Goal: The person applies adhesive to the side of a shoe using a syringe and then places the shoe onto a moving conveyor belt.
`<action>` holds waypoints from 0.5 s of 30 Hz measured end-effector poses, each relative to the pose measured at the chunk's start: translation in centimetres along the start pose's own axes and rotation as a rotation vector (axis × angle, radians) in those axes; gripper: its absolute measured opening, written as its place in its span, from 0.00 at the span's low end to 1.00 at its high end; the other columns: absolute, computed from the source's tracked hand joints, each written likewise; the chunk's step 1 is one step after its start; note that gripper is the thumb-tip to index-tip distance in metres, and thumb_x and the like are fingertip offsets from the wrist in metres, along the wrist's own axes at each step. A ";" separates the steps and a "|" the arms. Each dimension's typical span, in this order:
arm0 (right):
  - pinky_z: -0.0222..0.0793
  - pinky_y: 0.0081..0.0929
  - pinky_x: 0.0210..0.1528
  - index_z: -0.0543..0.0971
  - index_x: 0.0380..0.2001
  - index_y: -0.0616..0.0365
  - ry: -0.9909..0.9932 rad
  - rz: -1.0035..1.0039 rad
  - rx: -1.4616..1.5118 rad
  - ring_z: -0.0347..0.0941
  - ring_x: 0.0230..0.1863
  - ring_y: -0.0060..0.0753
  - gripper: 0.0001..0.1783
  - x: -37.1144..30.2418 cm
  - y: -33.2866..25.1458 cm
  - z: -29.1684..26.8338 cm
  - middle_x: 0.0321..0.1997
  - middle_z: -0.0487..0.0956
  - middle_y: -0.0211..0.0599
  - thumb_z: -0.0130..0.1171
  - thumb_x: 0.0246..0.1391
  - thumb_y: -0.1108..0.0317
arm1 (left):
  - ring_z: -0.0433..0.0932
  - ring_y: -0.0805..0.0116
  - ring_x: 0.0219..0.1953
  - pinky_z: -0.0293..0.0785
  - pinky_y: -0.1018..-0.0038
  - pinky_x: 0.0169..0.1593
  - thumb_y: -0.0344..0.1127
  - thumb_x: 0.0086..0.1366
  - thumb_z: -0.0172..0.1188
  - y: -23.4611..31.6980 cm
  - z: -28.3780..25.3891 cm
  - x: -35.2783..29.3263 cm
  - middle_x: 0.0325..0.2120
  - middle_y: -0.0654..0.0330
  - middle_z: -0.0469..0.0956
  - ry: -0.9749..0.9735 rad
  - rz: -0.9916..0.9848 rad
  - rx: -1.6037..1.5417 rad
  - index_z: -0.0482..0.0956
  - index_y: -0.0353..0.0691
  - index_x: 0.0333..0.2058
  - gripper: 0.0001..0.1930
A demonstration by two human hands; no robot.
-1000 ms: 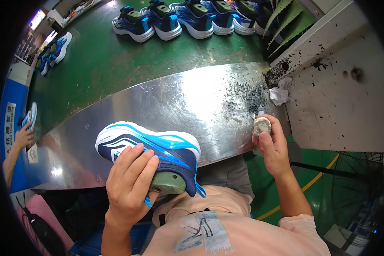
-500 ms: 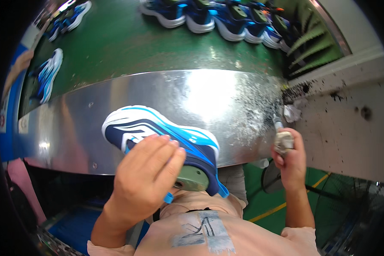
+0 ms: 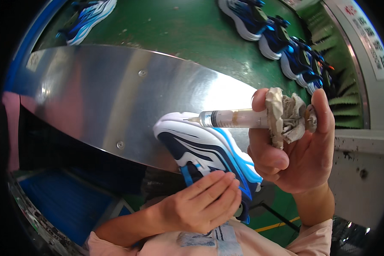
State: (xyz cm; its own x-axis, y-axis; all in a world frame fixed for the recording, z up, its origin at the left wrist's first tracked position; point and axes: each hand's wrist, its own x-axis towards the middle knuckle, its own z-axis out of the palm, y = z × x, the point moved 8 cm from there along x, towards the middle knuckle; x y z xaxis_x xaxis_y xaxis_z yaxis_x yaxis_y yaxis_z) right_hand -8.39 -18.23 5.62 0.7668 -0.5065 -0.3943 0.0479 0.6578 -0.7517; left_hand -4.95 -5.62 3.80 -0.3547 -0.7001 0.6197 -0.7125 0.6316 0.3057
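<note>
Glue application to a shoe: the left hand (image 3: 200, 205) clasps the heel end of the blue-and-white sneaker (image 3: 205, 153), steadying it at the near edge of the steel worktop (image 3: 115, 98). The right hand (image 3: 298, 149) holds a rag-wrapped syringe (image 3: 239, 118), nozzle just above the toe. The next move probably calls for touching the nozzle to the seam, then pressing the plunger gently.

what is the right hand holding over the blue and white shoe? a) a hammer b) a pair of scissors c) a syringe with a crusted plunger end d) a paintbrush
c: the right hand grips a clear syringe with dried crust around its plunger end, its tip pointing over the toe of the blue and white shoe, which the left hand steadies on the metal table.
</note>
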 end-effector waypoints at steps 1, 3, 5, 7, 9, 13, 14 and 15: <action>0.50 0.17 0.14 0.63 0.51 0.57 -0.008 0.035 -0.011 0.52 0.12 0.20 0.42 0.6 0.4 0.4 0.14 0.62 0.30 0.20 0.58 0.30 | 0.78 0.61 0.43 0.74 0.66 0.51 0.29 0.56 0.55 -0.1 0.0 -0.2 0.38 0.60 0.78 0.011 -0.013 -0.025 0.78 0.40 0.35 0.07; 0.50 0.17 0.13 0.64 0.52 0.56 0.000 0.075 0.000 0.52 0.12 0.20 0.42 1.6 1.0 0.7 0.14 0.62 0.32 0.20 0.57 0.30 | 0.78 0.62 0.42 0.74 0.66 0.51 0.30 0.56 0.56 -0.1 0.0 -0.5 0.38 0.60 0.78 0.030 -0.005 -0.016 0.78 0.39 0.35 0.07; 0.50 0.17 0.13 0.64 0.52 0.56 0.028 0.115 0.024 0.52 0.12 0.20 0.43 2.5 1.6 0.9 0.14 0.62 0.32 0.20 0.57 0.30 | 0.78 0.63 0.42 0.74 0.66 0.52 0.31 0.57 0.56 -0.2 -0.1 -0.6 0.37 0.60 0.78 0.039 0.009 -0.018 0.77 0.39 0.34 0.07; 0.49 0.17 0.12 0.65 0.52 0.56 -0.001 0.114 -0.003 0.51 0.12 0.20 0.43 2.9 1.9 0.9 0.14 0.62 0.32 0.21 0.57 0.29 | 0.78 0.63 0.42 0.74 0.66 0.52 0.32 0.57 0.55 -0.3 -0.2 -0.7 0.37 0.60 0.78 0.050 0.013 -0.011 0.77 0.39 0.35 0.07; 0.49 0.17 0.12 0.65 0.52 0.55 -0.020 0.120 -0.029 0.51 0.11 0.20 0.42 3.4 2.2 1.0 0.14 0.62 0.32 0.21 0.57 0.29 | 0.78 0.62 0.43 0.73 0.66 0.53 0.33 0.58 0.54 -0.2 0.0 -0.9 0.37 0.60 0.78 0.065 0.018 -0.004 0.77 0.39 0.35 0.07; 0.48 0.16 0.11 0.65 0.50 0.56 0.038 0.163 -0.060 0.50 0.11 0.19 0.42 4.2 2.4 1.2 0.13 0.61 0.32 0.21 0.57 0.29 | 0.78 0.62 0.43 0.73 0.66 0.53 0.33 0.59 0.53 -0.2 0.0 -1.1 0.37 0.59 0.78 0.070 0.015 -0.001 0.77 0.39 0.35 0.08; 0.47 0.15 0.11 0.65 0.49 0.57 0.039 0.165 -0.101 0.50 0.11 0.18 0.42 4.2 2.3 1.2 0.13 0.62 0.32 0.22 0.56 0.29 | 0.78 0.62 0.43 0.73 0.66 0.54 0.34 0.59 0.53 -0.4 -0.3 -1.0 0.37 0.59 0.78 0.066 0.014 -0.006 0.77 0.39 0.35 0.08; 0.47 0.15 0.11 0.65 0.49 0.58 0.050 0.174 -0.136 0.50 0.11 0.18 0.43 4.5 2.0 1.7 0.13 0.62 0.32 0.23 0.56 0.28 | 0.78 0.63 0.43 0.72 0.66 0.54 0.34 0.59 0.53 -0.5 -0.3 -1.0 0.37 0.59 0.78 0.067 0.017 -0.002 0.77 0.39 0.35 0.08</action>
State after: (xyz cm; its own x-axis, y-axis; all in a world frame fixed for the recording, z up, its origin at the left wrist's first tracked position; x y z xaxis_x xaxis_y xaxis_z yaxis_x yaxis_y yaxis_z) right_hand -3.78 -18.23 3.26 0.7229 -0.4216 -0.5474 -0.1713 0.6582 -0.7331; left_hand -4.06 -5.11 3.29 -0.3252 -0.6657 0.6716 -0.7053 0.6439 0.2966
